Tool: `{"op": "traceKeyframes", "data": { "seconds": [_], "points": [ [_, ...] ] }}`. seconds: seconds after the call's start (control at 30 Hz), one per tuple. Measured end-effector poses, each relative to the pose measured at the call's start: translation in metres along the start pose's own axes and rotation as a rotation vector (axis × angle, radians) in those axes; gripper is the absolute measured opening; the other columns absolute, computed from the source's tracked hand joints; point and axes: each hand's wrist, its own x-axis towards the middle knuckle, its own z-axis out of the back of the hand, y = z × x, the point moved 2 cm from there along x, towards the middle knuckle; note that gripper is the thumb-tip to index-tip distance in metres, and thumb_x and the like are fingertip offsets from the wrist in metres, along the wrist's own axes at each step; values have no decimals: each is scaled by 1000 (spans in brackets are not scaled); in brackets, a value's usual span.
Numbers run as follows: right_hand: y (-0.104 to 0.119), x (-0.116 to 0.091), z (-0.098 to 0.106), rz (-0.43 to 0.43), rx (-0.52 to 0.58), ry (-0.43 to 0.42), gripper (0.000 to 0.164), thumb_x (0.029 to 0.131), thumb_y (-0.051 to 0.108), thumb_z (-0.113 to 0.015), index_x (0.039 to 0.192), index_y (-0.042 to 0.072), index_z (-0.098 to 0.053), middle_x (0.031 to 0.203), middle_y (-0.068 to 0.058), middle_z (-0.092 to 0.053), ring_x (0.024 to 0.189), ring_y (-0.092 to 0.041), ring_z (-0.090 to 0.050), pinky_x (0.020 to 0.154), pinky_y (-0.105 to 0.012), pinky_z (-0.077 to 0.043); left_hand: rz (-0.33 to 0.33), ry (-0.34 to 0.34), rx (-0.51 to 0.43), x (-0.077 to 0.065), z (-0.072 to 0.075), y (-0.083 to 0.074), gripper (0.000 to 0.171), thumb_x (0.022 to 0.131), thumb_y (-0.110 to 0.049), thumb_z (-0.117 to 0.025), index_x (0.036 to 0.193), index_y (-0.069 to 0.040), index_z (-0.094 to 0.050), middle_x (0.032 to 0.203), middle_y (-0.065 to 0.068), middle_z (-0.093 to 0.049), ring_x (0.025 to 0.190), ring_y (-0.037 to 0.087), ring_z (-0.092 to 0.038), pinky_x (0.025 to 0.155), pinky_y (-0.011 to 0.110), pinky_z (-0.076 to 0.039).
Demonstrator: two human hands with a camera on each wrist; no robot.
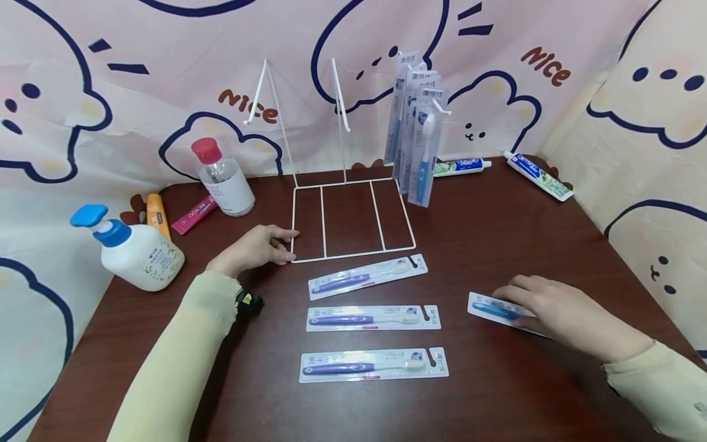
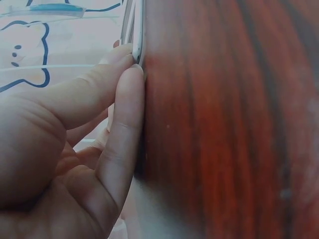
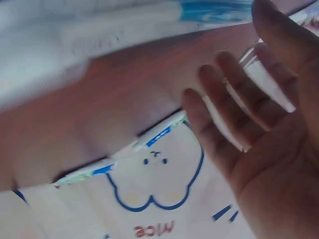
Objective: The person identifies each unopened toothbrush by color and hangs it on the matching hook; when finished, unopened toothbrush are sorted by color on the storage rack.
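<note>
A white wire display rack [image 1: 353,253] stands on the table. My left hand [image 1: 258,250] pinches the left side of its base near the front corner; the left wrist view shows thumb and finger [image 2: 130,99] at the white wire [image 2: 138,30]. A packaged blue toothbrush [image 1: 494,309] lies at the right, partly covered by my right hand [image 1: 563,313]. In the right wrist view, that hand's fingers [image 3: 234,109] are spread apart, with the thumb at the edge of the pack [image 3: 214,11]. Several packaged toothbrushes [image 1: 425,147] hang from the rack's right hook.
Three packaged purple toothbrushes, the upper [image 1: 367,277], middle [image 1: 372,319] and lower [image 1: 374,366], lie before the rack. On the left stand a pump bottle [image 1: 146,258] and a red-capped bottle [image 1: 227,187], near pink [image 1: 193,215] and orange tubes [image 1: 157,213]. Toothpaste tubes [image 1: 538,175] lie behind.
</note>
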Motion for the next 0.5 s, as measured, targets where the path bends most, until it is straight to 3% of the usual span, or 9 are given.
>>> {"op": "traceKeyframes", "data": {
  "seconds": [0.23, 0.5],
  "points": [
    [7, 11, -4, -76, 72, 143, 61, 68, 30, -81, 122, 15, -55, 101, 0, -57, 84, -14, -54, 67, -36, -52, -23, -12, -20, 0, -1, -1, 61, 74, -21, -77, 130, -18, -54, 91, 10, -64, 72, 22, -64, 71, 31, -50],
    [3, 24, -6, -109, 110, 173, 51, 66, 24, -83, 109, 13, -57, 94, -1, -60, 75, -11, -54, 66, -35, -50, -15, -8, -23, -3, -2, -2, 60, 75, -21, -76, 131, -18, -53, 90, 10, -64, 72, 22, -64, 71, 31, -50]
  ]
}}
